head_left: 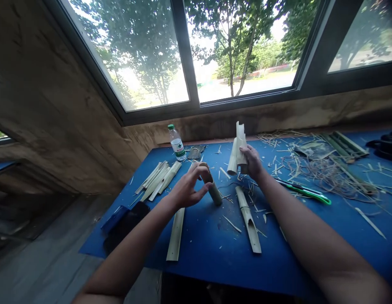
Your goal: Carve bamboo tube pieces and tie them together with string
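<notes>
My left hand is at the upper end of a short bamboo tube, thumb and fingers curled about its rim. That tube leans, its lower end on the blue table. My right hand grips a pale bamboo piece with a notched top, held nearly upright. Just left of it is another pale bamboo tube; whether the hand touches it too, I cannot tell. Between my forearms lies a cut bamboo piece with an oval opening. Below my left hand lies a split bamboo strip.
Several bamboo pieces lie at the left beside a water bottle. A green utility knife lies right of my right wrist. Shavings and green bamboo lengths cover the right side. A dark object sits at the table's left edge.
</notes>
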Demonstrator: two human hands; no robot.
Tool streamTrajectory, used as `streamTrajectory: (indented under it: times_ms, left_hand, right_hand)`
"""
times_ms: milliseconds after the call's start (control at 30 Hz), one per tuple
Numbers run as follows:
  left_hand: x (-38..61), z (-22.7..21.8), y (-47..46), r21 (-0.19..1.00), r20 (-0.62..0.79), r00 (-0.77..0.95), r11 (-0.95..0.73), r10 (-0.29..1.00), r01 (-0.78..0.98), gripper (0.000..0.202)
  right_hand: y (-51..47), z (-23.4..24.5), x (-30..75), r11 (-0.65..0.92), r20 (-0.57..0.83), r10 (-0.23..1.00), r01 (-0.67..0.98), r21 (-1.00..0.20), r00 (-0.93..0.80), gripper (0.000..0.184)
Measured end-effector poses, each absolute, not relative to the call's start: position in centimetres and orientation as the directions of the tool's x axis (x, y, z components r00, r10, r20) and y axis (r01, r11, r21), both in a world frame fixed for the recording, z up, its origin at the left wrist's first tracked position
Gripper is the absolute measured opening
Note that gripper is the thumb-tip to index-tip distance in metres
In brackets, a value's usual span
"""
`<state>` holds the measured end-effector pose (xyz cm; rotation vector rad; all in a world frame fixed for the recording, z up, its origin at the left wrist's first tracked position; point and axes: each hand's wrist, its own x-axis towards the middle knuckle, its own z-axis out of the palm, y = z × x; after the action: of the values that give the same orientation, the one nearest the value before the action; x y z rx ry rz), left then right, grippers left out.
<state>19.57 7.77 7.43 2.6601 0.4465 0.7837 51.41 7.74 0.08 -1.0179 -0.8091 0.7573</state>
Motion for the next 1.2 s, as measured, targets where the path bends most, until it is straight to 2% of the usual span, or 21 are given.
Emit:
streamTrajectory:
  times_ms: [100,167,200,233,300,333,467,600,700,767,967,1067,1200]
  left_hand:
    - [20.9,6.0,6.3,0.531,0.534,0.705,-0.834,0.467,0.150,0.072]
    - [21.4,5.6,5.4,0.676,0.474,0.685,-0.727,0.553,0.119,0.087]
    - [21.6,5.4,5.1,0.748,0.408,0.700,-0.654,0.585,0.111,0.085]
    - [21.7,5.3,4.8,0.806,0.331,0.725,-0.580,0.603,0.115,0.073]
    - [21.8,5.1,4.4,0.874,0.197,0.775,-0.467,0.600,0.139,0.043]
    - [21.7,5.0,4.3,0.894,0.150,0.794,-0.424,0.589,0.145,0.039]
    - [21.8,4.7,3.9,0.924,0.055,0.854,-0.351,0.518,0.153,0.052]
    - [22.4,4.8,3.5,0.836,0.040,0.908,-0.511,0.418,0.199,0.041]
    - [22.6,4.8,3.3,0.805,0.055,0.902,-0.554,0.428,0.214,0.029]
    - [22.4,4.8,3.4,0.822,0.053,0.880,-0.521,0.471,0.229,0.030]
    - [21.8,4.4,6.0,0.974,0.015,0.677,-0.164,0.736,0.157,0.048]
    - [22.9,4.4,8.2,0.991,0.027,0.602,-0.101,0.798,0.089,0.054]
    - [24.9,4.1,11.0,1.000,0.020,0.564,-0.028,0.825,0.007,0.062]
  right_hand:
    - [7.6,0.1,51.5,0.338,0.228,0.840,-0.146,-0.930,0.492,0.028]
    - [7.7,0.1,51.6,0.338,0.231,0.837,-0.138,-0.931,0.496,0.028]
    - [7.7,0.0,51.7,0.338,0.231,0.836,-0.135,-0.931,0.498,0.028]
    - [7.7,0.0,51.7,0.337,0.230,0.835,-0.135,-0.932,0.500,0.028]
    - [7.8,-0.1,51.9,0.338,0.228,0.832,-0.136,-0.931,0.505,0.028]
    - [7.9,-0.2,52.0,0.338,0.226,0.831,-0.138,-0.931,0.508,0.028]
    - [8.1,-0.3,52.2,0.336,0.218,0.826,-0.143,-0.931,0.520,0.028]
    - [8.1,-0.3,52.2,0.328,0.212,0.824,-0.138,-0.934,0.526,0.028]
    - [8.1,-0.3,52.1,0.325,0.213,0.822,-0.128,-0.937,0.528,0.029]
    - [8.1,-0.3,52.1,0.321,0.216,0.826,-0.119,-0.940,0.521,0.029]
    - [7.9,0.3,51.3,0.318,0.257,0.831,-0.043,-0.947,0.493,0.028]
    - [7.5,0.9,50.2,0.349,0.326,0.808,0.046,-0.936,0.491,0.027]
    - [6.4,2.0,48.1,0.390,0.430,0.779,0.183,-0.902,0.457,0.044]
